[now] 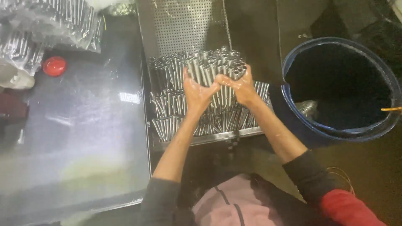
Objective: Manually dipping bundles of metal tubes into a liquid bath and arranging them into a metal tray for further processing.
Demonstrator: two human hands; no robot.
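Both my hands are wrapped around one thick bundle of shiny metal tubes, held above a metal tray. My left hand grips the bundle's near left side, fingers spread up along the tubes. My right hand clasps its right side, thumb meeting the left hand. Below them, rows of more metal tubes lie stacked in the perforated steel tray. Dark sleeves are pushed up both my forearms.
A shiny steel table spreads to the left, bearing a red round cap and clear plastic bags of tubes. A large blue barrel with a dark inside stands on the right.
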